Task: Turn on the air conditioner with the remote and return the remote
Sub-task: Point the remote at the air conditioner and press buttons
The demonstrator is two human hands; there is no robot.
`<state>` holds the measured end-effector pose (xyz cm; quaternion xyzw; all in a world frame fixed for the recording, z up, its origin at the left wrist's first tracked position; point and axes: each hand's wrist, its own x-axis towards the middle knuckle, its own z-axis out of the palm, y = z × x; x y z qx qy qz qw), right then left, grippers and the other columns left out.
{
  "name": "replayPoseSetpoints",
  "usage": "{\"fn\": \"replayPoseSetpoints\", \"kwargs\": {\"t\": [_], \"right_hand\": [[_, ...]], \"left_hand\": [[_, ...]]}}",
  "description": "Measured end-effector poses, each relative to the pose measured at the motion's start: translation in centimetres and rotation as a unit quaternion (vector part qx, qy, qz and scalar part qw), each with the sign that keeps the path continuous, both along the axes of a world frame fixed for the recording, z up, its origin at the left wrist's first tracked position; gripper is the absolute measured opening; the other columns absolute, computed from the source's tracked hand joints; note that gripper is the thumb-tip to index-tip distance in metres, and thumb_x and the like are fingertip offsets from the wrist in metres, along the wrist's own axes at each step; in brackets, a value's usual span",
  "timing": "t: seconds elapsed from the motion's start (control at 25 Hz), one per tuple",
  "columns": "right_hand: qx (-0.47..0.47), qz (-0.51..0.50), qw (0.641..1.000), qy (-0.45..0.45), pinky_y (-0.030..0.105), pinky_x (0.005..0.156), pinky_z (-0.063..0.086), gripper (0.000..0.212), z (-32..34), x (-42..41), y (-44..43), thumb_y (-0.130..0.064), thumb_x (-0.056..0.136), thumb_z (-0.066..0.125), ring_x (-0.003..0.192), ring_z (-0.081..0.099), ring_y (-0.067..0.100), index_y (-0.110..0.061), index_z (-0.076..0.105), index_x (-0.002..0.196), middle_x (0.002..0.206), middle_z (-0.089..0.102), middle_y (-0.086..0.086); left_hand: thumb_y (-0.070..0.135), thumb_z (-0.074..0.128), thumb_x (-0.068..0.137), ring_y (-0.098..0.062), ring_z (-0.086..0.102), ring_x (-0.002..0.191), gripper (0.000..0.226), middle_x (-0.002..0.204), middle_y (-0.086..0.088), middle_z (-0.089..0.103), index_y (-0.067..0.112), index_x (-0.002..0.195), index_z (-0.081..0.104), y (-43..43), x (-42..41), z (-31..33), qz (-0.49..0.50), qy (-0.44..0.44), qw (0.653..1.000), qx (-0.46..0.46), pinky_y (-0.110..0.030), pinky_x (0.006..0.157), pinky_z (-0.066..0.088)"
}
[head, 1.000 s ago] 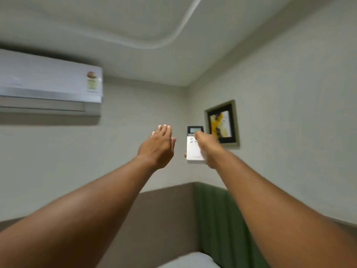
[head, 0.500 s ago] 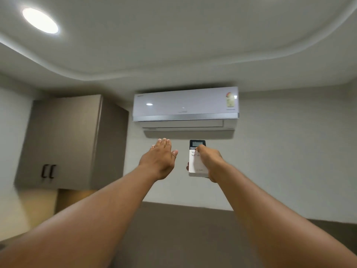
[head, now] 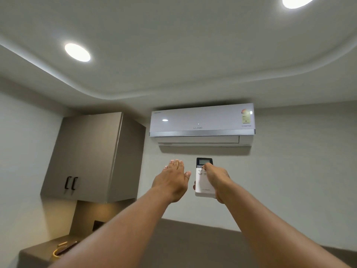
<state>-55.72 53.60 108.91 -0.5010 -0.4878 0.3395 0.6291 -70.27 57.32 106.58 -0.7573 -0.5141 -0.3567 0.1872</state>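
The left hand (head: 172, 180) is raised empty, palm flat and fingers spread, just beside the slim white plastic remote with a small grey screen (head: 203, 177), which lies at its three o'clock. The right hand (head: 217, 180) grips that remote upright, thumb on the upper buttons, long axis running six to twelve o'clock. The glossy white wall-mounted air conditioner (head: 201, 122) sits at twelve o'clock from the remote's tip, its flap apparently closed, so the press seems well aimed.
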Motion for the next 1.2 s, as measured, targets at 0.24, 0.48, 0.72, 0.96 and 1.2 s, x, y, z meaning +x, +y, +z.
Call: {"fn": "replayPoseSetpoints", "kwargs": {"t": [0.24,0.48,0.72,0.96,1.2], "right_hand": [[-0.007,-0.034,0.999,-0.003,0.044,0.097,0.060,0.030,-0.6,3.7,-1.0,-0.031,0.092,0.053,0.102,0.076,0.040,-0.012,0.066,0.112,0.112,0.077,0.020],[-0.034,-0.023,0.999,-0.032,0.049,0.102,0.057,0.034,-1.5,6.3,-1.5,-0.027,0.093,0.049,0.110,0.074,0.041,-0.012,0.064,0.119,0.120,0.075,0.021],[-0.029,-0.025,0.999,-0.028,0.047,0.100,0.059,0.035,-1.1,7.7,-1.4,-0.028,0.093,0.049,0.107,0.075,0.040,-0.012,0.065,0.120,0.118,0.076,0.022],[-0.038,-0.023,0.999,-0.021,0.045,0.099,0.059,0.036,-0.9,8.5,-1.2,-0.028,0.092,0.049,0.107,0.076,0.039,-0.012,0.065,0.120,0.118,0.077,0.021],[-0.040,-0.022,0.999,-0.024,0.046,0.099,0.059,0.035,-0.9,8.5,-1.4,-0.026,0.088,0.048,0.105,0.076,0.040,-0.012,0.064,0.115,0.115,0.078,0.021]], "left_hand": [[0.046,0.014,0.100,-0.019,0.003,0.148,0.063,0.162,-0.006,0.009,0.011,0.152,0.009,-0.5,4.3,0.2,-0.029,0.001,1.000,-0.001,-0.037,0.117,0.008],[0.047,0.014,0.099,-0.017,0.003,0.148,0.063,0.162,-0.005,0.009,0.011,0.152,0.010,0.0,7.4,-0.4,-0.044,0.002,0.999,-0.008,-0.037,0.117,0.009],[0.047,0.014,0.099,-0.018,0.003,0.148,0.064,0.162,-0.006,0.009,0.011,0.151,0.009,0.4,8.6,-0.1,-0.044,0.002,0.999,-0.006,-0.038,0.118,0.009],[0.048,0.015,0.099,-0.019,0.004,0.148,0.064,0.162,-0.006,0.009,0.012,0.152,0.009,0.4,9.0,0.0,-0.041,0.003,0.999,0.001,-0.037,0.116,0.009],[0.048,0.015,0.099,-0.019,0.003,0.148,0.064,0.162,-0.006,0.008,0.012,0.152,0.008,0.6,9.0,-0.1,-0.039,0.003,0.999,-0.003,-0.037,0.116,0.009]]}}
